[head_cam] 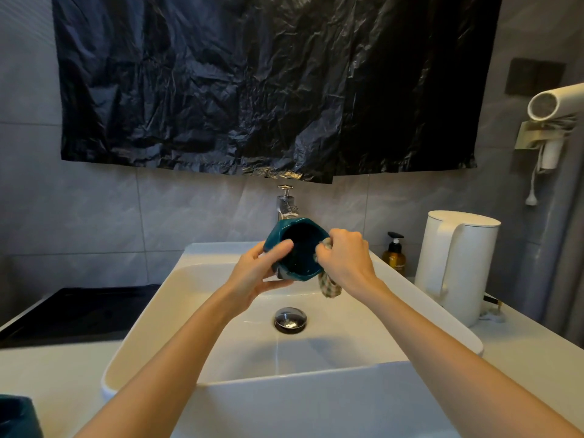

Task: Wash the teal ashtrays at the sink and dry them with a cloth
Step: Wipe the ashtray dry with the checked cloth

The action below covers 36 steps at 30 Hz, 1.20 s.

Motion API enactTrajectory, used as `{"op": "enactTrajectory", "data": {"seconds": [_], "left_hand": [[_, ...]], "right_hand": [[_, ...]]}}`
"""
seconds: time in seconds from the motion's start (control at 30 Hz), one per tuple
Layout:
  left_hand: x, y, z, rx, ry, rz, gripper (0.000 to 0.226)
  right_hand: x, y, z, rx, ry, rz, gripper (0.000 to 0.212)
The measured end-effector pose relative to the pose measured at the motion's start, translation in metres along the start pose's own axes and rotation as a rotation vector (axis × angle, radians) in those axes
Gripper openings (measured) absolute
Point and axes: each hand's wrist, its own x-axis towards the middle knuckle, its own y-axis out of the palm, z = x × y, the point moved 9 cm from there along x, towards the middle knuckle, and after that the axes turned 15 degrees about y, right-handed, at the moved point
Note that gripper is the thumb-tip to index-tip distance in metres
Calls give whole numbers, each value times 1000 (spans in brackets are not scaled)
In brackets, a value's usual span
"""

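— Ashtray (295, 249) first: what do we see of it?

— We see a deep teal piece with faceted, angular sides and a glossy glaze, tipped so its mouth faces us. We hold it up over the basin of the white sink (189, 279), in front of the chrome faucet (286, 203).

— And our hands?

— Our left hand (252, 273) grips the ashtray's left side, thumb laid over the rim and fingers curled beneath. Our right hand (344, 257) is closed on a checked cloth (328, 286) pressed against the right rim.

— What can't we make out?

— The ashtray's inside is so dark that we cannot tell whether it is wet or dry. Most of the cloth is hidden behind our right hand and the ashtray; only a corner hangs below. Our right fingertips are covered too, and the ashtray hides the faucet's spout.

— Anything cut off?

— A second teal ashtray (17, 417) sits on the tabletop (63, 374) at lower left, cropped by the frame's corner.
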Motion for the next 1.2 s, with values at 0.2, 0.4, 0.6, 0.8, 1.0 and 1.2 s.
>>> {"op": "enactTrajectory", "data": {"seconds": [0.2, 0.4, 0.6, 0.8, 1.0, 1.2], "left_hand": [[3, -11, 10, 72, 2, -122, 39], [1, -30, 18, -13, -91, -229, 41], [2, -31, 15, 89, -64, -234, 54], [3, -29, 14, 170, -51, -217, 37], [4, -31, 9, 240, 0, -254, 29], [2, -37, 7, 248, 22, -266, 29]], "right_hand": [[-5, 5, -8, 56, -26, 56, 23], [-4, -33, -2, 473, -57, 90, 23], [-33, -9, 44, 245, -416, 208, 25], [-44, 14, 54, -226, -711, 182, 27], [-46, 17, 53, -322, -576, 69, 21], [-40, 34, 45, -86, -344, 451, 29]]}}
